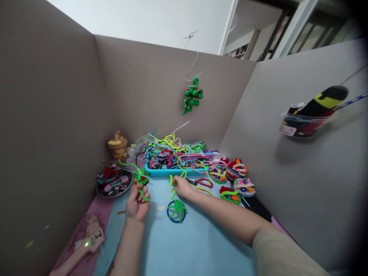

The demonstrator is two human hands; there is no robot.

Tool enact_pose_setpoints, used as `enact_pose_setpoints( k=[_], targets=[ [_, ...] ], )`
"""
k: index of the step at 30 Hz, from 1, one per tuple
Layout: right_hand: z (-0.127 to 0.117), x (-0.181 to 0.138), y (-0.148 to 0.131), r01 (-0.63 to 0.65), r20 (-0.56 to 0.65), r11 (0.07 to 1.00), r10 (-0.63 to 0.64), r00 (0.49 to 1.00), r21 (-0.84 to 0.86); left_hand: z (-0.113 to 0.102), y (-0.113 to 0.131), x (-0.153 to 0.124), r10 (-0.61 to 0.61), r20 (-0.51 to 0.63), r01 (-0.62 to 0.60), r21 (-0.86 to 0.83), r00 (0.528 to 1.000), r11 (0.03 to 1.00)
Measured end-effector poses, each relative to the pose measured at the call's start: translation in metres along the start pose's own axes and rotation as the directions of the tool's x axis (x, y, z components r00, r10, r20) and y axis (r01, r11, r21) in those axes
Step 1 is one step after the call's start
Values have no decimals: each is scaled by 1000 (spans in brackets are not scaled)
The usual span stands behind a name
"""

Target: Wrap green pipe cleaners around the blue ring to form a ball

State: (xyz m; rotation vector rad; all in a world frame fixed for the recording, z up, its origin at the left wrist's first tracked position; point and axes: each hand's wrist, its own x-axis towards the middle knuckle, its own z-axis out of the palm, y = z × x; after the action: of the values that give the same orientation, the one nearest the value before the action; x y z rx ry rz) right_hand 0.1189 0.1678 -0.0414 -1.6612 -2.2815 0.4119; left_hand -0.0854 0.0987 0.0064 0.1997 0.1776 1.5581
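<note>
My left hand (137, 202) is closed around a green pipe-cleaner piece (140, 177) whose bent ends stick up and to the left. My right hand (181, 186) reaches forward to the front edge of the blue tray (161, 171) and pinches a yellow-green pipe cleaner (172, 183). Between the hands, on the light blue mat (184, 245), lies a blue ring with green pipe cleaner wound on it (176, 211). The tray holds a heap of several coloured pipe cleaners (178, 151).
Red-handled scissors (201, 182) lie just right of my right hand. Several finished woven pieces (234, 180) sit at the right, a round dish of bits (113, 184) at the left, a glue gun (83, 247) front left. Grey cardboard walls enclose the space; a green ornament (192, 96) hangs behind.
</note>
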Motion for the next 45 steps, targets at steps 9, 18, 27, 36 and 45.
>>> enact_pose_setpoints(
  k=[9,18,27,36,45],
  targets=[
    [-25,-21,1,108,67,993,-111,992,36,-1,-2,0,21,10,-22,53,1000,998],
    [-201,-11,-12,264,-776,963,-201,598,-47,-3,-4,1,11,-5,-11,57,1000,998],
    [-198,98,0,54,-406,997,-26,914,57,-1,-5,2,5,41,-10,115,999,993],
    [-148,11,-9,151,-364,963,-62,930,221,12,-11,-4,-45,-48,60,373,998,926],
    [-26,-89,-70,104,-219,597,124,968,796,14,-35,-12,-47,81,-6,558,996,830]
  ],
)
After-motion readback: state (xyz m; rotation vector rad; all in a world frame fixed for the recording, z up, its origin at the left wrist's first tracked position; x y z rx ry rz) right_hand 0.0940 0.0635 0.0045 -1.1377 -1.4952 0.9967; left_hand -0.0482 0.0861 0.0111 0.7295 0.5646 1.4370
